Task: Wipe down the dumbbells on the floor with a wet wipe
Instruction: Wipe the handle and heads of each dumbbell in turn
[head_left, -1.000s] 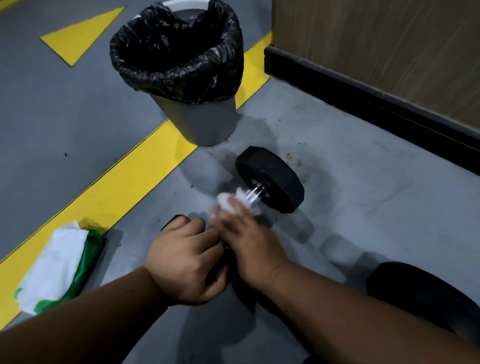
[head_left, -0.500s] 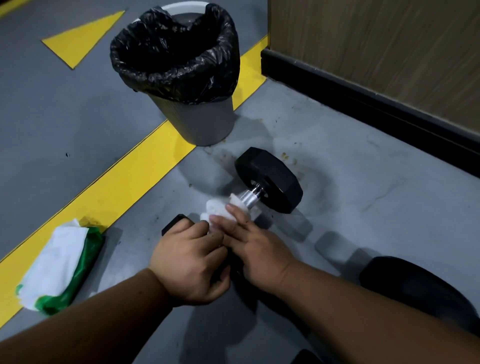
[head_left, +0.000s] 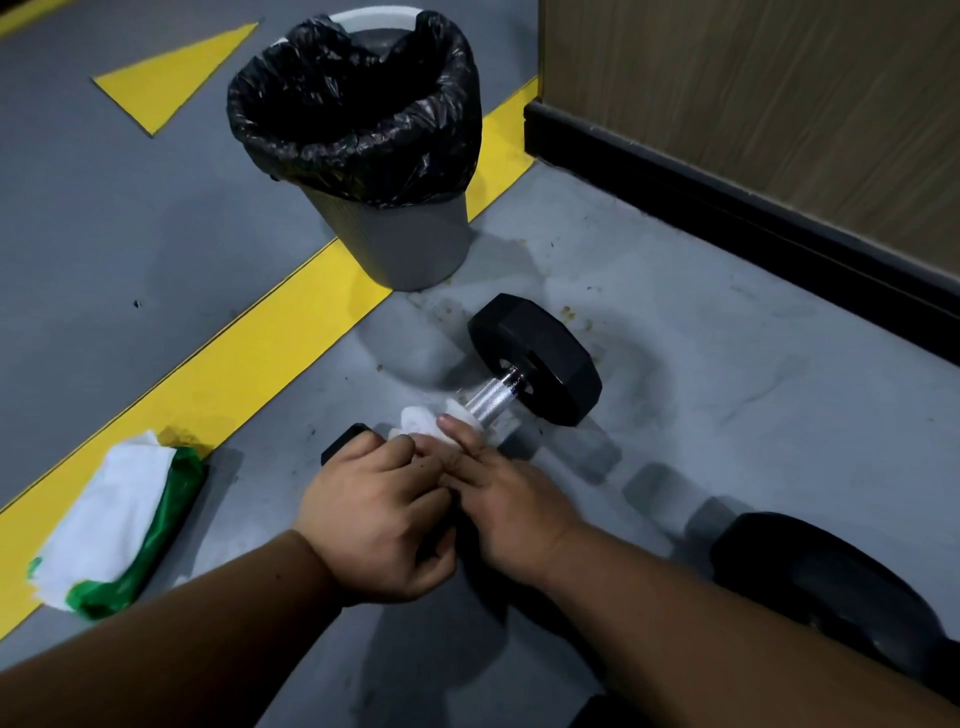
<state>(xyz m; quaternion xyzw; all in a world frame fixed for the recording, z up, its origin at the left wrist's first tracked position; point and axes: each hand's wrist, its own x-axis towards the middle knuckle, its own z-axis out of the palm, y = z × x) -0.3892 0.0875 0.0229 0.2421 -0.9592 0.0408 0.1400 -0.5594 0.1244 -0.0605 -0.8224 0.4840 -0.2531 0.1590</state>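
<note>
A black hex dumbbell with a chrome handle lies on the grey floor, its far head toward the bin. My left hand grips the near head, which is mostly hidden under it. My right hand holds a white wet wipe wrapped round the near part of the handle, fingers curled over it. A second black dumbbell lies at the lower right, partly cut off by my right forearm.
A grey bin lined with a black bag stands behind the dumbbell on a yellow floor stripe. A green and white wipe pack lies at the left. A wooden wall with black skirting runs along the right.
My right hand has drawn the wipe back along the handle toward me, baring more chrome near the far head. My left hand has stayed on the near head.
</note>
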